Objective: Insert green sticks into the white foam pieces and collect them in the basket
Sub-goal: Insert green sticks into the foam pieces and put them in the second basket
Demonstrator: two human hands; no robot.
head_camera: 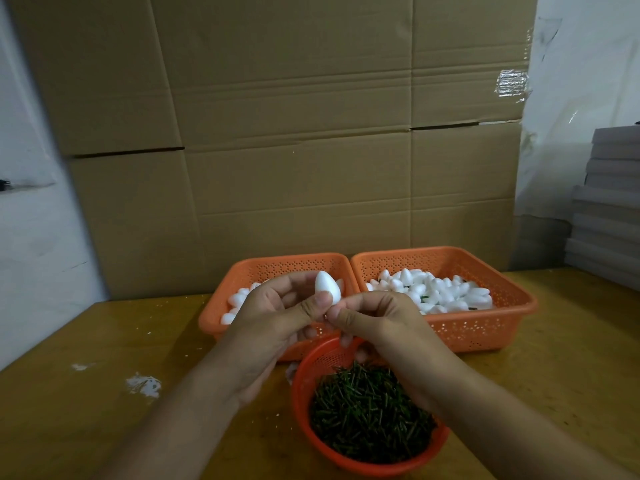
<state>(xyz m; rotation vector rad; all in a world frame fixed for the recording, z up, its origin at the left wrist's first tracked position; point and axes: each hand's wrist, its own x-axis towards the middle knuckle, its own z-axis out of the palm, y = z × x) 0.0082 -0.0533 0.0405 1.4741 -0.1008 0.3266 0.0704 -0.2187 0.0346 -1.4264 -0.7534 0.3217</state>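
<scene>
Nearest us sits the round red basket (367,455) heaped with green sticks (369,410), and we take it as our landmark on the wooden counter (104,393). Just above it our two hands meet. The left hand (277,317) has its grip closed on a white foam egg (327,287), pinched between thumb and fingers with its rounded end up. The right hand (374,317) has its fingers curled with the thumb pressed at the egg's lower tip; we judge it is pushing a stick in, but the stick itself is hidden and we cannot tell.

Behind the round basket, to its left, stands an orange tray (221,306) of plain foam pieces; behind and to its right, a second orange tray (502,323) holds foam pieces with bits of green among them, likely the finished ones.

The risk we see: a stick driven off-axis could break out of the foam's side, and too hard a pinch could dent or crumble the egg.
</scene>
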